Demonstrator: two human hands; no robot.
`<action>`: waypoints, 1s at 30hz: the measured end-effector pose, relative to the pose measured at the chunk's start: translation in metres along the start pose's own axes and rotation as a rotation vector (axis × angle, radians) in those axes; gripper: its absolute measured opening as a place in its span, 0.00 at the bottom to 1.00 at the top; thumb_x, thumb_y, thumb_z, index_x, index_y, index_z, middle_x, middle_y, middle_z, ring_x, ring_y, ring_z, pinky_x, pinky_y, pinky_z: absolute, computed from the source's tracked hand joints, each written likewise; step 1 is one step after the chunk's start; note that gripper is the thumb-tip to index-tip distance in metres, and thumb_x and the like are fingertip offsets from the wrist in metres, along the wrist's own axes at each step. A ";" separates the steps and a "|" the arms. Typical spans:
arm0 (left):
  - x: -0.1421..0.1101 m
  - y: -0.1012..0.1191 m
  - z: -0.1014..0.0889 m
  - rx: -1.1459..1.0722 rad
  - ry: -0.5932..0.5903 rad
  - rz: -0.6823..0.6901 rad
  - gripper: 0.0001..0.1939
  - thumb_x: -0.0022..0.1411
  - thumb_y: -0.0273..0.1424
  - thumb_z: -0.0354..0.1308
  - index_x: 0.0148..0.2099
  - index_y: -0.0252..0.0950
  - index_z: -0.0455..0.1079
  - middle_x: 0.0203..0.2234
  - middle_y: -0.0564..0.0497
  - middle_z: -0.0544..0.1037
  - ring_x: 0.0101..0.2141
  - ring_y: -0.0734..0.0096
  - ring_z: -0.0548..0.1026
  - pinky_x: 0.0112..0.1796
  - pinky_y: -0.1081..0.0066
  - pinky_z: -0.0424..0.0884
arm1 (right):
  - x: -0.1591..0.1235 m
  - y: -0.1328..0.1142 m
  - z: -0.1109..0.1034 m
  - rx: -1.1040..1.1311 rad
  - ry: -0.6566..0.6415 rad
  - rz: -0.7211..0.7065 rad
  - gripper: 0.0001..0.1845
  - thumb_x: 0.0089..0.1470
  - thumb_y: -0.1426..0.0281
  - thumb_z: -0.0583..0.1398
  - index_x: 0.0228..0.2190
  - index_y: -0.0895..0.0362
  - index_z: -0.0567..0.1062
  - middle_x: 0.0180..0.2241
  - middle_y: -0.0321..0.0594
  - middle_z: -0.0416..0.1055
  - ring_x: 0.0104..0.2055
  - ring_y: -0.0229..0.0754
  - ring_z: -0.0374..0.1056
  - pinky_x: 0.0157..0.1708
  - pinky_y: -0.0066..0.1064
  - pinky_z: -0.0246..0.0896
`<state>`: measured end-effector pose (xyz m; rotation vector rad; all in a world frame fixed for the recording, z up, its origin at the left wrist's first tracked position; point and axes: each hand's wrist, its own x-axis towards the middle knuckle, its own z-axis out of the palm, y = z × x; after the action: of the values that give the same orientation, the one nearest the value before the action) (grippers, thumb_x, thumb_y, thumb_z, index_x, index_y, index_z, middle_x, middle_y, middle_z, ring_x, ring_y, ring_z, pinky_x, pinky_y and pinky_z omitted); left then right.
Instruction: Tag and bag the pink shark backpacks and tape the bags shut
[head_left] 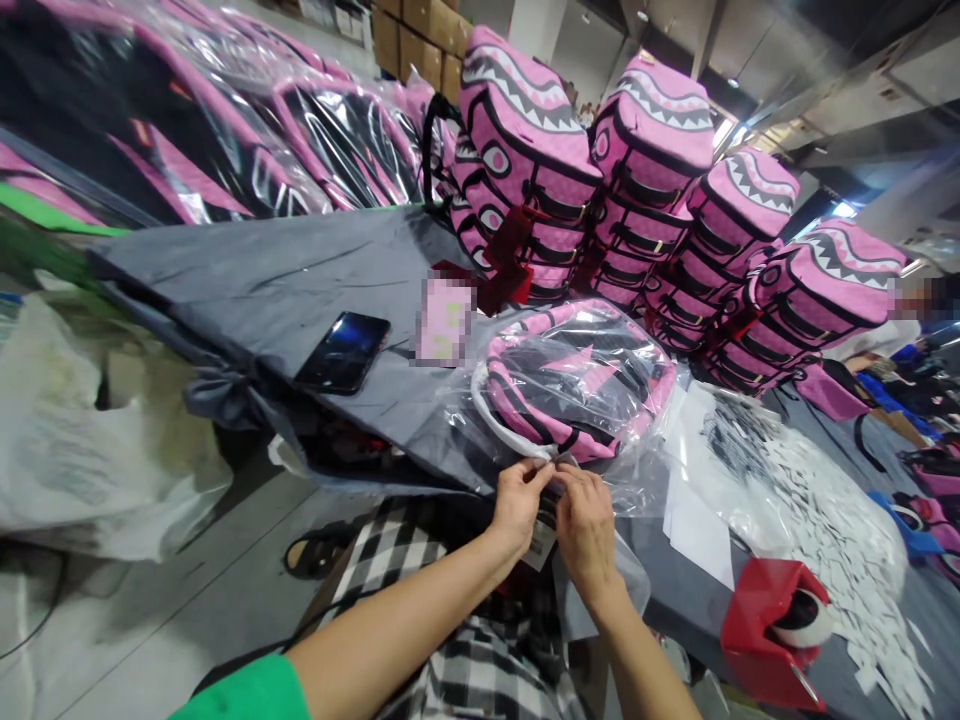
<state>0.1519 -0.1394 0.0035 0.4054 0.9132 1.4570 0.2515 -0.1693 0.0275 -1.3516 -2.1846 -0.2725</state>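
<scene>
The pink bag (589,370) lies just beyond the left hand (517,503) and right hand (586,515), both pinching its clear plastic (637,485). The grey-covered table (247,290) bears stacked bags (551,155); cardboard boxes (420,45) stand farther back.

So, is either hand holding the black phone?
No: the phone lies on the grey cover, while the left hand and right hand meet at the clear plastic.

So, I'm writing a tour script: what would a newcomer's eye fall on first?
Probably the toothy pink bags stacked at upper right. Next, mid-picture, the plastic-covered pink-and-black bag, with the left hand and right hand meeting at its near edge.
</scene>
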 end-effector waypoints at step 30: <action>0.001 0.028 0.006 0.325 -0.057 0.120 0.01 0.44 0.29 0.67 0.22 0.39 0.78 0.19 0.52 0.79 0.26 0.64 0.76 0.31 0.70 0.70 | 0.020 -0.002 0.013 -0.389 0.118 0.041 0.08 0.62 0.73 0.54 0.31 0.55 0.71 0.30 0.43 0.69 0.34 0.47 0.60 0.35 0.37 0.50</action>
<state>0.1375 -0.1334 0.0274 0.7498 1.0985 1.3987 0.2389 -0.1493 0.0275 -1.5370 -2.0718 -0.7733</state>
